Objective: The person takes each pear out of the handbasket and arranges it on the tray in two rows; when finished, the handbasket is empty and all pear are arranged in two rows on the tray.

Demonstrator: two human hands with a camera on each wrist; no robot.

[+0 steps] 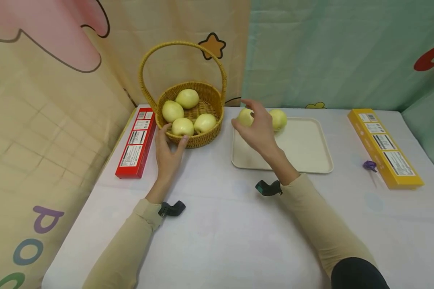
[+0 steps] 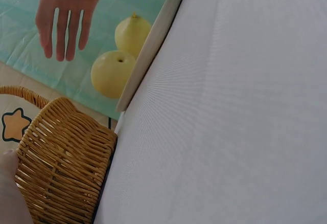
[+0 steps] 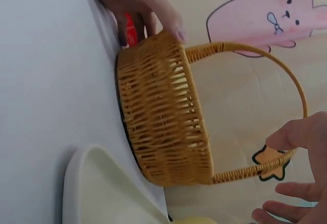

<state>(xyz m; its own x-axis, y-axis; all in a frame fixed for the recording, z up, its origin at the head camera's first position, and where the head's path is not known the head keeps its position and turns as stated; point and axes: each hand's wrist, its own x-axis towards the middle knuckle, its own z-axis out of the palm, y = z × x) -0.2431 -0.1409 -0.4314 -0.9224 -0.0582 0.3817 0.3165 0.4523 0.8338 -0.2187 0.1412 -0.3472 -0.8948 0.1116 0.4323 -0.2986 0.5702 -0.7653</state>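
At the back left stands a wicker basket [image 1: 213,130] with a tall hoop handle and several pale yellow-green pears [image 1: 183,127] inside. My left hand [image 1: 168,156] holds its front-left wall, thumb at the rim and fingers around the outside. Over the left part of the white tray [image 1: 305,150] is my right hand [image 1: 258,128], thumb and fingers spread with nothing between them. Close to it are two more pears [image 1: 278,119], at the tray's back-left corner. In the left wrist view, the right hand [image 2: 71,14] is apart from those pears [image 2: 113,74].
A long red box [image 1: 135,146] lies left of the basket. To the tray's right lie a purple-wrapped lollipop [image 1: 370,165] and a long yellow box [image 1: 385,150]. A printed curtain [image 1: 332,56] hangs directly behind the table's back edge.
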